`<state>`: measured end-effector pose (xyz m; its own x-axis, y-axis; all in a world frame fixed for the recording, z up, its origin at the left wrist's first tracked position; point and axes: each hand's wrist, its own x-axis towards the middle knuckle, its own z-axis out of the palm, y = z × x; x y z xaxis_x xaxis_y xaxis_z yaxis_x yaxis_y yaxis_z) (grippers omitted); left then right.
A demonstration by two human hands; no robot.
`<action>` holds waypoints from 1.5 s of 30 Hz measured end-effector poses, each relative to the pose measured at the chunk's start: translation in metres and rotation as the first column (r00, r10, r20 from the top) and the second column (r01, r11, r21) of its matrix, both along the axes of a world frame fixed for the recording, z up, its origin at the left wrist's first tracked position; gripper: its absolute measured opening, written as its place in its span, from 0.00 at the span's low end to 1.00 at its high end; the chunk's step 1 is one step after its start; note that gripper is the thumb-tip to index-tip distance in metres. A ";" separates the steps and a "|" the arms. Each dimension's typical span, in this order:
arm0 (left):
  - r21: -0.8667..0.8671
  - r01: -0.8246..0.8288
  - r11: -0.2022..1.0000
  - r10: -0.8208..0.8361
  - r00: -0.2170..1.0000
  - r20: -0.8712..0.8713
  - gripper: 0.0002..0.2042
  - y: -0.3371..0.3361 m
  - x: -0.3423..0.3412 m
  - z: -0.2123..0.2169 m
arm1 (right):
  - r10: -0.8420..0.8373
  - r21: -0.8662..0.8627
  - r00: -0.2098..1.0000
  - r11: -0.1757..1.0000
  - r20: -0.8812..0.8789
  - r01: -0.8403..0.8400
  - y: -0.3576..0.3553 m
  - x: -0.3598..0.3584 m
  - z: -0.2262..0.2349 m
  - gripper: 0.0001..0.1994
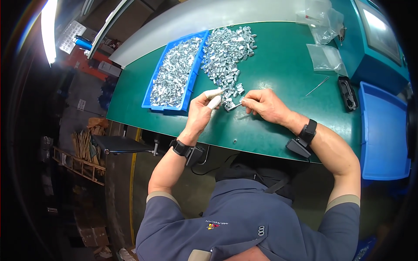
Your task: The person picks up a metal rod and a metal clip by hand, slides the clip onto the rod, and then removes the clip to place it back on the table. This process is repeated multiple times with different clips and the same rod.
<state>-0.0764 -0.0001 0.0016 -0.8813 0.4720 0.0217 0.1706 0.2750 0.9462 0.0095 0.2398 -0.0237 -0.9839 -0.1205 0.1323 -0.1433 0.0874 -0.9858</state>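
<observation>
On green tabletop [278, 65], shiny silvery metal pieces [226, 52], one in right hand's [269, 106] pinch; left hand's [200, 115] grip unclear.

We see the green tabletop [278, 56] brightly lit, while the floor [76, 119] toward 9 o'clock sinks into dimness. At 10 o'clock a white lamp [49, 32] blows out completely, with faint coloured flare beside it. We catch glare on the screen [375, 21] at 2 o'clock and sparkle across the metal pieces [228, 52] near 12. Soft shadow falls below the right hand [266, 105]. Toward the rim, straight edges bow and blackness closes in; we find fine detail at the fingertips slightly soft.
</observation>
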 end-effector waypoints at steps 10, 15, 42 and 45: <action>0.272 -0.026 0.962 -0.032 0.978 0.207 0.10 0.021 0.017 -0.004 | -0.186 -0.084 0.980 0.980 -0.074 0.180 0.001 -0.004 0.001 0.13; 0.252 0.004 0.968 -0.058 0.977 0.207 0.09 0.026 0.024 -0.001 | -0.213 -0.149 0.974 0.968 -0.081 0.200 0.001 -0.004 0.002 0.16; -0.486 0.026 0.874 -0.377 0.669 -0.641 0.19 -0.018 -0.025 0.008 | -0.279 -0.099 0.959 0.954 0.051 0.283 0.020 -0.013 -0.007 0.23; -0.588 0.008 0.809 -0.465 0.621 -0.631 0.17 -0.001 -0.012 0.006 | -0.274 -0.074 0.960 0.958 0.054 0.278 0.018 -0.012 -0.007 0.22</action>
